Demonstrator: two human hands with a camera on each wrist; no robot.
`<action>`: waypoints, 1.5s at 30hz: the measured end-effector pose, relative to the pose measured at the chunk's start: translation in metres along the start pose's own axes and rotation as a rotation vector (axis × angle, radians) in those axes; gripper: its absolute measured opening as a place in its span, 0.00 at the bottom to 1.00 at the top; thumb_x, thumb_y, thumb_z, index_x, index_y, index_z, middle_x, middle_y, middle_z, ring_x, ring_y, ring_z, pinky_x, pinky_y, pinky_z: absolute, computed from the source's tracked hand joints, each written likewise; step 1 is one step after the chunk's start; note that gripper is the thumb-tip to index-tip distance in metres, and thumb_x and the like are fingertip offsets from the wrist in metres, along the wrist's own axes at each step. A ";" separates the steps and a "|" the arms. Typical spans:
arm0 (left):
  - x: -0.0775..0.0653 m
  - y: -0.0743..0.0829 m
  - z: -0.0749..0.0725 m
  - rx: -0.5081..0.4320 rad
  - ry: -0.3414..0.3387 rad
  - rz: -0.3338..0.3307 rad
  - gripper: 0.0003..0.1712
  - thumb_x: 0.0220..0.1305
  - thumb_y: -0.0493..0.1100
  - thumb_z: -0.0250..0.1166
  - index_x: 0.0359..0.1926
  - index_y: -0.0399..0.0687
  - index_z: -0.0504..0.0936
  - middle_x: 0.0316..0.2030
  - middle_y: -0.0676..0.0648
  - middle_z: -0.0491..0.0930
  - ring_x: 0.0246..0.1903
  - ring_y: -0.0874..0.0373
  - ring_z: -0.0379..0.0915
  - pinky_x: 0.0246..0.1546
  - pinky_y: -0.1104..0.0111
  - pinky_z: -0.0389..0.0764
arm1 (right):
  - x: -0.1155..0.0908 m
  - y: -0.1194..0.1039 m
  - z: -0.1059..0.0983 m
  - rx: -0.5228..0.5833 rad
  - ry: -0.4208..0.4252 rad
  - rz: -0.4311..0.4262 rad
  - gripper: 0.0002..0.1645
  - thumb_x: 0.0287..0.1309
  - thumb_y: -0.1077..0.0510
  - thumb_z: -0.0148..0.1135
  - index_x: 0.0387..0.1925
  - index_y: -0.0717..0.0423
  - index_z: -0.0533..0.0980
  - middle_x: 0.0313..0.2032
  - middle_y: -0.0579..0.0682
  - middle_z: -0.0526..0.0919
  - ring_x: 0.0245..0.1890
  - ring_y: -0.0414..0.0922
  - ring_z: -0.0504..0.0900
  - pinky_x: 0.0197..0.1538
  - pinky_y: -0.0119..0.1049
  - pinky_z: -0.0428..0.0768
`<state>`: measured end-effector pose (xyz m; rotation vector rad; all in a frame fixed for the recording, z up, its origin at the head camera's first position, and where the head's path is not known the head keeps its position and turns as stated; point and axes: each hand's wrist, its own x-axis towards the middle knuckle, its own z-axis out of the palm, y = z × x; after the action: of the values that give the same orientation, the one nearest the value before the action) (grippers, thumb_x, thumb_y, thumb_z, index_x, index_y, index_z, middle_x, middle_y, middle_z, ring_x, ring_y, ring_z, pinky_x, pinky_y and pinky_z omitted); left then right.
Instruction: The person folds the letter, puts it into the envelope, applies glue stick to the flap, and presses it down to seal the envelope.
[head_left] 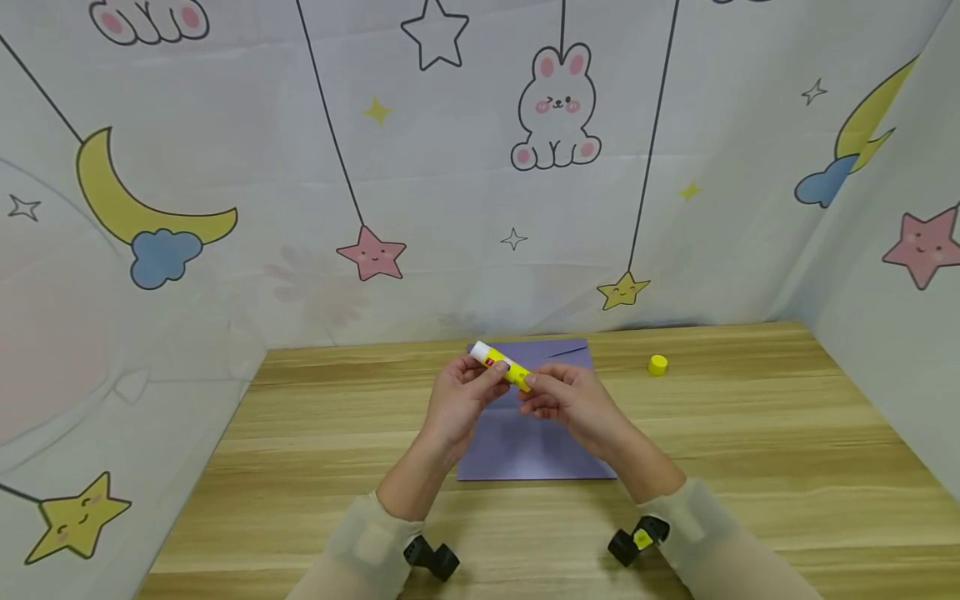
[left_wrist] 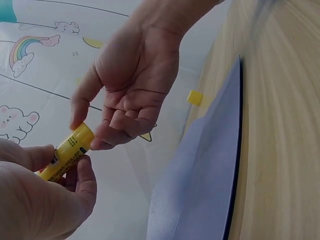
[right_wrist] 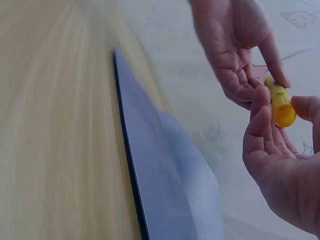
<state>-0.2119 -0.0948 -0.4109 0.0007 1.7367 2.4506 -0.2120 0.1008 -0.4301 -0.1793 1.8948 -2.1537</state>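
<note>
A yellow glue stick [head_left: 513, 372] with a white end is held tilted above a purple envelope [head_left: 536, 454]. My left hand [head_left: 459, 398] grips its barrel between thumb and fingers. At the lower yellow end, my right hand [head_left: 577, 406] pinches the base with thumb and fingertips, as the left wrist view also shows with the glue stick [left_wrist: 67, 154]. Beneath both hands the envelope lies on the table, its flap at the far side. The yellow cap [head_left: 657, 365] stands apart, to the right of the envelope.
The wooden table [head_left: 750, 433] reaches back to a white curtain [head_left: 450, 167] printed with stars, moons and a rabbit. Another curtain side [head_left: 885, 333] hangs along the right. Black wrist cameras [head_left: 431, 558] are strapped at the sleeves.
</note>
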 end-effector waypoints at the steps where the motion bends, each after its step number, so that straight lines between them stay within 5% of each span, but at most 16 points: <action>1: 0.000 0.000 0.000 0.002 0.002 0.000 0.16 0.71 0.35 0.71 0.52 0.32 0.77 0.43 0.42 0.84 0.41 0.55 0.84 0.48 0.67 0.86 | -0.001 0.000 0.001 -0.040 0.005 -0.032 0.18 0.73 0.55 0.67 0.51 0.66 0.76 0.41 0.61 0.88 0.36 0.48 0.89 0.43 0.39 0.87; 7: -0.001 0.002 -0.001 -0.007 0.014 0.001 0.15 0.71 0.36 0.71 0.52 0.32 0.78 0.44 0.42 0.84 0.41 0.54 0.85 0.48 0.67 0.86 | -0.007 -0.001 0.009 -0.538 0.105 -0.452 0.21 0.64 0.61 0.76 0.53 0.60 0.75 0.42 0.51 0.86 0.36 0.44 0.87 0.39 0.38 0.86; 11: -0.001 0.002 -0.001 -0.007 0.012 0.008 0.15 0.71 0.36 0.71 0.52 0.32 0.78 0.43 0.41 0.84 0.40 0.54 0.85 0.48 0.67 0.87 | -0.008 0.001 0.012 -0.664 0.147 -0.587 0.18 0.62 0.64 0.77 0.49 0.57 0.76 0.38 0.47 0.87 0.33 0.40 0.85 0.37 0.38 0.85; 15: -0.001 0.002 0.000 -0.009 0.006 0.011 0.15 0.71 0.36 0.71 0.52 0.31 0.78 0.43 0.42 0.85 0.40 0.55 0.85 0.48 0.67 0.87 | -0.008 0.001 0.009 -0.586 0.136 -0.519 0.15 0.64 0.64 0.76 0.48 0.57 0.78 0.36 0.47 0.87 0.33 0.43 0.86 0.37 0.38 0.86; 20: -0.002 0.002 0.000 -0.012 0.000 0.007 0.14 0.71 0.35 0.71 0.51 0.33 0.78 0.42 0.43 0.84 0.40 0.55 0.85 0.48 0.67 0.86 | -0.005 -0.001 0.004 -0.287 0.050 -0.280 0.13 0.69 0.61 0.71 0.49 0.63 0.78 0.38 0.62 0.88 0.35 0.55 0.89 0.41 0.45 0.88; 27: -0.002 0.002 0.001 -0.010 -0.012 0.014 0.15 0.71 0.36 0.72 0.51 0.33 0.78 0.42 0.43 0.85 0.40 0.56 0.85 0.48 0.67 0.86 | -0.003 -0.003 0.002 0.040 0.005 -0.006 0.16 0.75 0.55 0.65 0.50 0.66 0.78 0.41 0.60 0.89 0.35 0.47 0.89 0.43 0.38 0.86; 35: -0.003 0.000 0.001 -0.016 -0.029 0.030 0.14 0.71 0.36 0.72 0.51 0.33 0.78 0.42 0.43 0.84 0.41 0.54 0.85 0.48 0.66 0.86 | -0.004 -0.002 0.007 0.044 -0.027 -0.052 0.21 0.75 0.56 0.65 0.60 0.62 0.70 0.46 0.59 0.88 0.39 0.48 0.89 0.45 0.40 0.86; 45: -0.003 0.002 0.001 0.008 -0.055 -0.014 0.26 0.72 0.39 0.72 0.63 0.32 0.72 0.50 0.41 0.83 0.45 0.53 0.87 0.49 0.66 0.86 | -0.006 -0.013 0.004 0.041 0.083 -0.102 0.20 0.76 0.58 0.64 0.61 0.62 0.71 0.42 0.53 0.87 0.38 0.47 0.87 0.45 0.37 0.85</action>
<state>-0.2095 -0.0948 -0.4084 0.0560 1.7183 2.4100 -0.2062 0.1002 -0.4164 -0.1852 1.9231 -2.2985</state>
